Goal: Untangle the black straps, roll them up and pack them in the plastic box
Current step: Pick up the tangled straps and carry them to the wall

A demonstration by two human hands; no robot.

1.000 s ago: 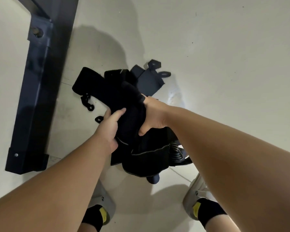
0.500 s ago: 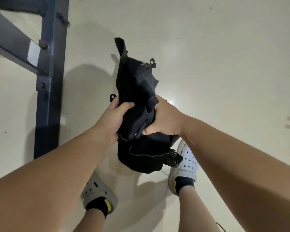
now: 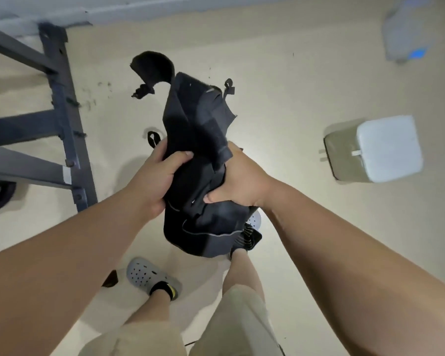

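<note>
While both the left hand (image 3: 156, 179) and right hand (image 3: 238, 181) clutch the tangled straps (image 3: 199, 160) in a bundle held above the floor, untangling has barely begun, so next one strap end needs teasing free.

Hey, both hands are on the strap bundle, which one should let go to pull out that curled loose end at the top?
Left, probably. The left hand grips the black straps on the same side as the curled end; the right hand can hold the rest.
</note>
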